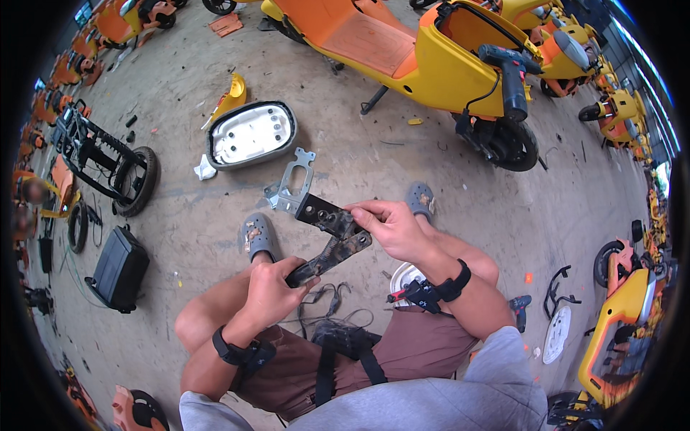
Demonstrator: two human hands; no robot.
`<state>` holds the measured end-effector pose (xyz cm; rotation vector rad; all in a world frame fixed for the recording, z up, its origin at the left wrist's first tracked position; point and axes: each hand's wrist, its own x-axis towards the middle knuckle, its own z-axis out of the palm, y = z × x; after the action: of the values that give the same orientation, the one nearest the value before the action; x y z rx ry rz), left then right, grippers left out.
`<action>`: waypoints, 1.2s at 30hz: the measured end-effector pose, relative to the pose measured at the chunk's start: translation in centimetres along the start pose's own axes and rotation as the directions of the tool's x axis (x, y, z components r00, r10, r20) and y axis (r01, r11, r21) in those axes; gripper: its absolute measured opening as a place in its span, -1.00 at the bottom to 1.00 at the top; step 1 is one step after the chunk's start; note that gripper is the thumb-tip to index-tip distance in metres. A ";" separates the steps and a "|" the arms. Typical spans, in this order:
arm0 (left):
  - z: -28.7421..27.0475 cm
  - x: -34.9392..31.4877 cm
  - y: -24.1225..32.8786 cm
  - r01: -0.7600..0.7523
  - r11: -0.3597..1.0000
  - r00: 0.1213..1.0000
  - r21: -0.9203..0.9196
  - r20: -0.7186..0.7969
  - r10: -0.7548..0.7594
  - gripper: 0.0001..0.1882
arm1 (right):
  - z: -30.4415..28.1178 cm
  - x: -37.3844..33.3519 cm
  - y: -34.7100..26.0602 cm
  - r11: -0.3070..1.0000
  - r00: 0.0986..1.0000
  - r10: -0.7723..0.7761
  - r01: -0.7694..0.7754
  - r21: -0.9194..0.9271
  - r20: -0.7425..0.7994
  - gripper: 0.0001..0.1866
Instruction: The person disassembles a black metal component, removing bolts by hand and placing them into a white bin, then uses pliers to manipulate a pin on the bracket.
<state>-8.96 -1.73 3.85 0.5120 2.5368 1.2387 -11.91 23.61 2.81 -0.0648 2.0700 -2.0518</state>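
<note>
Between my hands, above the floor, is a grimy hinged metal bracket. It has a black arm with what looks like a coil spring along it, and a silver cut-out plate at its far end. My left hand is wrapped round the lower left end of the arm. At the upper right, near the joint, my right hand pinches the black part with thumb and fingers. My fingers hide both gripped spots.
Ahead stands a yellow scooter with a cordless drill against its front. A white-lined tub, a black case and a bare frame with a wheel lie left. Cables lie between my legs; another drill is right.
</note>
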 end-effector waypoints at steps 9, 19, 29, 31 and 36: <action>-1.3 -0.2 2.5 0.462 0.722 0.856 -0.514 0.473 -0.210 -0.76 | 0.7 0.7 -1.1 0.746 0.920 0.117 -0.330 0.578 0.375 -0.41; -1.6 0.2 2.0 0.465 0.524 0.846 -0.714 0.533 -0.025 -0.69 | 3.3 1.4 0.6 0.719 0.966 -0.057 -0.135 0.681 0.252 -0.29; -1.4 0.6 1.5 0.414 0.060 0.847 -0.908 0.409 0.341 -0.54 | 7.3 1.0 1.9 0.874 0.960 0.259 -0.184 0.450 -0.111 -0.16; -1.6 0.7 1.2 0.414 0.041 0.851 -0.909 0.403 0.336 -0.52 | 7.5 1.3 0.8 0.852 0.910 0.390 -0.297 0.431 -0.144 -0.16; -2.6 0.9 1.9 0.529 0.190 0.839 -0.827 0.544 0.031 -0.39 | 4.8 2.4 1.7 0.799 0.867 0.482 -0.376 0.469 -0.128 -0.25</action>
<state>-10.46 -2.12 6.85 -0.0087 0.9317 1.9249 -13.15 18.46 0.80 0.7037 1.4894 -2.2261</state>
